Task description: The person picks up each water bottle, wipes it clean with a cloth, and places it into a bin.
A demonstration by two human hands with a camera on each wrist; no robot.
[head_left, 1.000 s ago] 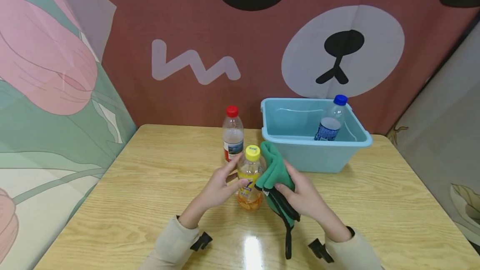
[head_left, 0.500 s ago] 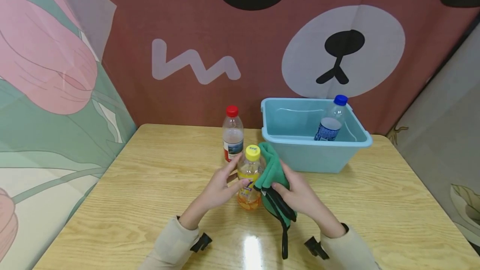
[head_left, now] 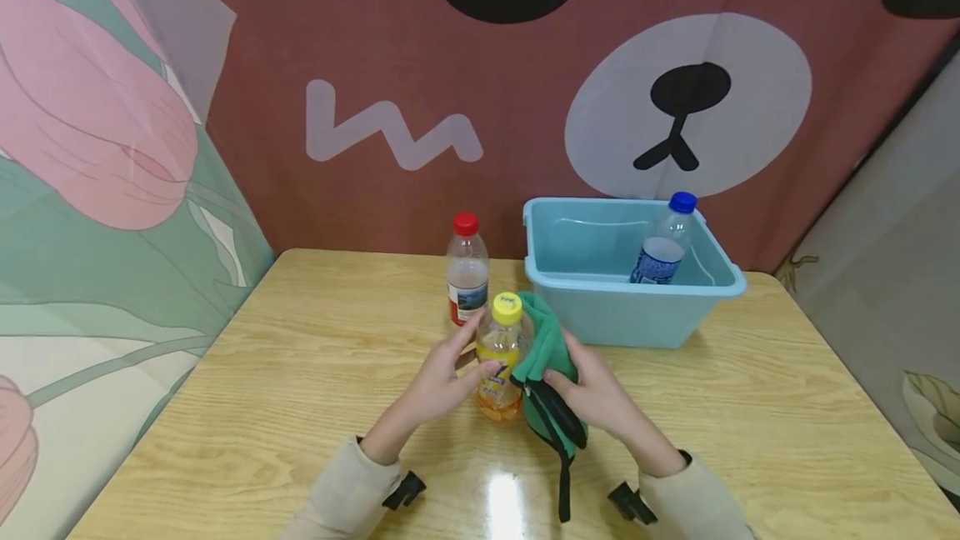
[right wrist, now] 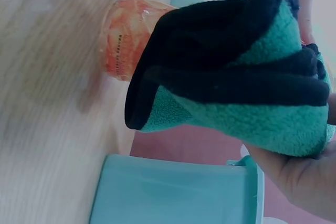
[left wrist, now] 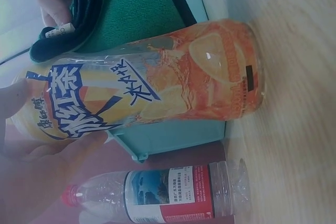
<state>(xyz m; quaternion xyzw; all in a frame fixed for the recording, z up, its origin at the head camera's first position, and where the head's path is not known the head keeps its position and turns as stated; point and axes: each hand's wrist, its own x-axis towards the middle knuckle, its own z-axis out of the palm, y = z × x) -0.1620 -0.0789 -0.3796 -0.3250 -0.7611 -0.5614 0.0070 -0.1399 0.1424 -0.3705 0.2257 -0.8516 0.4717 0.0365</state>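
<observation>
fingers of left grip (head_left: 447, 377) curl round bottle (head_left: 501, 357); right grip (head_left: 592, 394) clutches cloth (head_left: 546, 348).

The person wears light beige long sleeves reaching the wrists, with a small black mount strapped at each cuff beneath the bare left hand (head_left: 442, 377) and bare right hand (head_left: 596, 394), no gloves, rings or other markings showing on either.
</observation>
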